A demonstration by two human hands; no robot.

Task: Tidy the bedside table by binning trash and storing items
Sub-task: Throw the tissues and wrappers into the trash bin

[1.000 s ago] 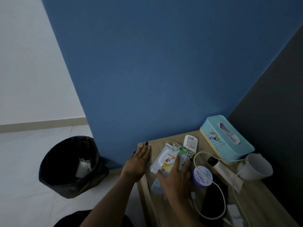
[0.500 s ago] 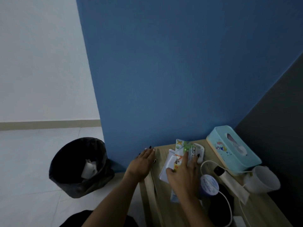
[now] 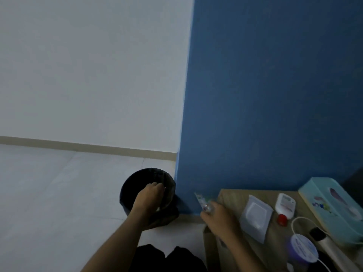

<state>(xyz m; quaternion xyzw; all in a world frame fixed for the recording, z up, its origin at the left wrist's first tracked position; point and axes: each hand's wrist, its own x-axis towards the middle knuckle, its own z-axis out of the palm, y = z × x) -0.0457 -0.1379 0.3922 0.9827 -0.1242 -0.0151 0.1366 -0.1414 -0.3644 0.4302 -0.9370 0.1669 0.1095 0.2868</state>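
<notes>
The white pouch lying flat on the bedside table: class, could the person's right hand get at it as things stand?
Probably yes. The white pouch lies uncovered on the table, just beside the right hand. But that hand is already gripping a wrapper, so it would likely need emptying first.

Black bin (image 3: 137, 185), blue wall (image 3: 275, 95), teal tissue box (image 3: 322, 195) with cartoon print.

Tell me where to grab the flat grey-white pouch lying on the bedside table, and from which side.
Take the grey-white pouch by its near left edge, coming from the table's front-left side. It lies flat, so a top pinch likely finds little to hold; that edge faces bare wood, whereas the white bottle and red cap crowd its right.
</notes>
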